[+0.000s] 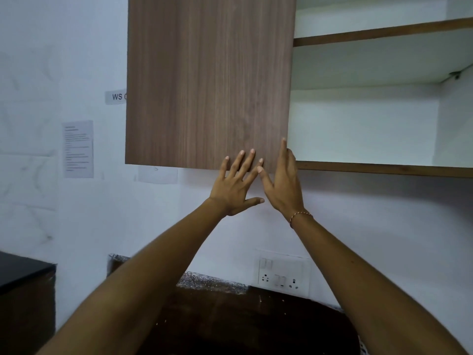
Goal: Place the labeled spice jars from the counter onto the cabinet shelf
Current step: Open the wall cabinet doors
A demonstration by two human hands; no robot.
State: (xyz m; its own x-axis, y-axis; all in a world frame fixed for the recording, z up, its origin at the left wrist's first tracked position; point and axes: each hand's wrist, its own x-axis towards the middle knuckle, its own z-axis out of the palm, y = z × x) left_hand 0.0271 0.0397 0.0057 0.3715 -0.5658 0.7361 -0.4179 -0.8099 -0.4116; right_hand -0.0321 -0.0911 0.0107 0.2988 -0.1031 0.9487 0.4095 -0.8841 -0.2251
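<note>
While both arms reach up, the left hand (234, 183) lies flat, fingers spread, on the brown wood-grain cabinet door (210, 80).
The right hand (282, 180), fingers straight, meets the door's right edge; no spice jars show; right, smooth white shelves with wooden edges (384, 34).

Left hand (234, 185) flat on cabinet door (210, 80); right hand (284, 183) at door edge, perhaps gripping; shelf (384, 168) bare.
</note>
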